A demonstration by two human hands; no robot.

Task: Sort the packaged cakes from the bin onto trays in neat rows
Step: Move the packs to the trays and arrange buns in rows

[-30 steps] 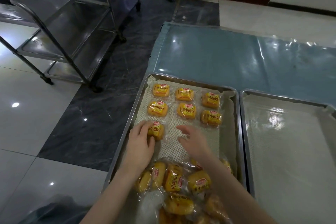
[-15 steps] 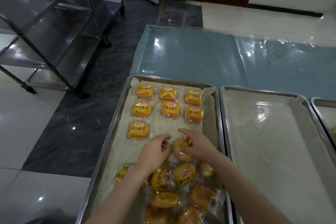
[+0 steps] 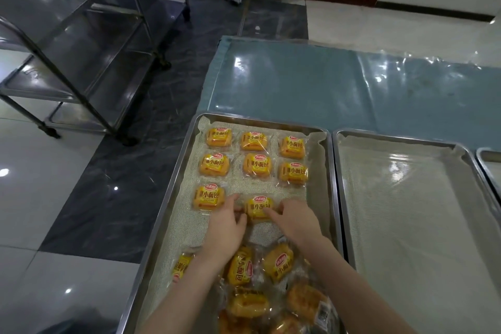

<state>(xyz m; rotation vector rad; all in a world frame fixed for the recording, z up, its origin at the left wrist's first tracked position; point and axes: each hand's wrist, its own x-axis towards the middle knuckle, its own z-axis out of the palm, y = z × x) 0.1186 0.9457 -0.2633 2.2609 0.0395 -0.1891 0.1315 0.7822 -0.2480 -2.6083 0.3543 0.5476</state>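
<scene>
Fingers of the left hand [image 3: 227, 225] pinch the left edge of a packaged cake [image 3: 259, 207], while the right hand [image 3: 294, 221] presses its index finger onto the wrapper's right side with the other fingers loosely curled. Both hands have hold of this one cake, which lies flat in the middle of the third row of the lined tray [image 3: 173, 171]; how tightly either hand grips is hard to judge, since the fingertips cover the wrapper's edges.

Just left of it lies the third row's first cake [image 3: 208, 197], label up. Beyond are two full rows of three cakes [image 3: 254, 153], evenly spaced and all facing the same way. Nearer the person, a loose pile of cakes [image 3: 260, 279] sits on the same tray, partly hidden under both forearms and cut off by the lower frame edge, so its count cannot be told. One wrapper [image 3: 182, 266] at the pile's left shows only beside the left wrist.

To the right, touching the first tray, stands a second lined tray [image 3: 406, 198] with glare on its liner. A third tray [image 3: 489, 160] is cut off at the right edge. All rest on a blue covered bench [image 3: 298, 84]. A steel rack [image 3: 81, 43] stands on the floor to the left.
</scene>
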